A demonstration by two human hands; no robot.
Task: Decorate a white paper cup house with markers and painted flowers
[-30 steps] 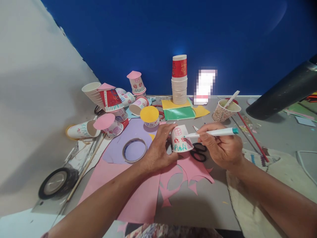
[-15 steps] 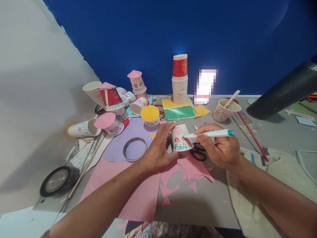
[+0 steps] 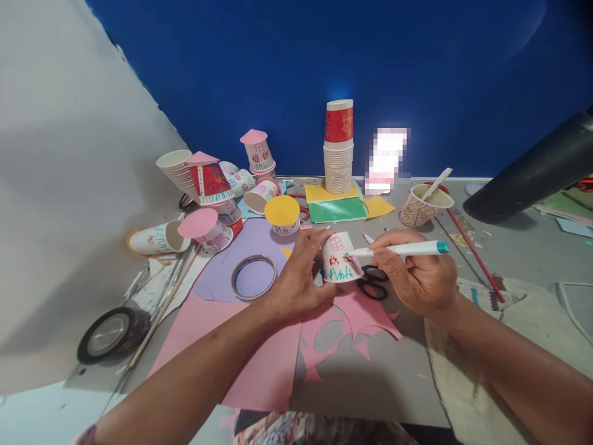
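We see the left hand (image 3: 296,281) clasping an upturned paper cup (image 3: 340,258) over the pink paper (image 3: 259,364) near the middle of the table (image 3: 509,247), thumb and fingers closed around its left side so that the drawn face turns toward us. The cup already carries a pink window near its base-end, red flowers and a band of green grass along the rim. Our right hand (image 3: 417,278) is closed on a pen (image 3: 401,249) with a teal end, held nearly level, its tip touching the cup's right side close to the grass line. We judge the step in hand to be the drawing of decoration on the cup wall. The next stroke calls, in our judgement, for the left hand to keep the cup steady, or to roll it a little, while the pen tip stays lightly on the curved wall, since a thin cup dents under pressure. Black scissors (image 3: 373,282) lie just behind the cup, under the pen. A tape ring (image 3: 254,277) rests on the purple paper (image 3: 222,272) to the left; finished roofed cups (image 3: 208,185) cluster beyond it, and a cup stack (image 3: 338,148) stands against the blue wall (image 3: 296,62).
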